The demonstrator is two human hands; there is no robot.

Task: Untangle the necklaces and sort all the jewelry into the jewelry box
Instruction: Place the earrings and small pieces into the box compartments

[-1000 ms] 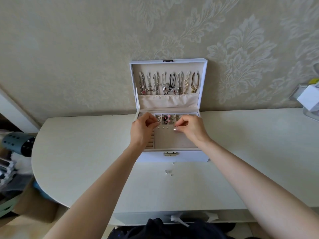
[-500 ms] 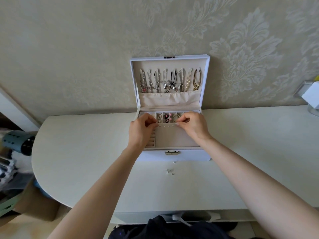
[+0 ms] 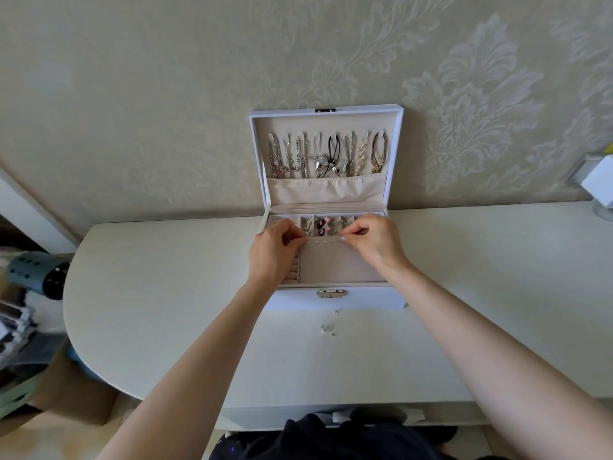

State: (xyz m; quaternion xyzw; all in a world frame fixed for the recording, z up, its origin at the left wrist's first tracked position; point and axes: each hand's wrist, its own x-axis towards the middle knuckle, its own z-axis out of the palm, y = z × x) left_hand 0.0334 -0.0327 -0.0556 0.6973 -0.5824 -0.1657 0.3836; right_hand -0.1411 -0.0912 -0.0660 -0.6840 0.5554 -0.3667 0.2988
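On the pale table (image 3: 166, 293), against a patterned wall, stands a white jewelry box (image 3: 365, 302) with its lid raised. Head view: necklaces (image 3: 326, 157) hang side by side from the lid, their lower ends tucked in a fabric pocket. A row of stud earrings (image 3: 320, 242) runs left to right across the top of the earring panel (image 3: 331, 267). The left hand (image 3: 273, 252) sits at the row's left end, the right hand (image 3: 376, 244) at its right end. Both have curled fingers with thumb and forefinger tips drawn together; whether either pinches a stud is too small to tell. Loose small pieces (image 3: 326, 328) lie on the table just before the latch (image 3: 330, 293), toward the person from both hands and about midway between the forearms, so neither hand is plainly nearer.
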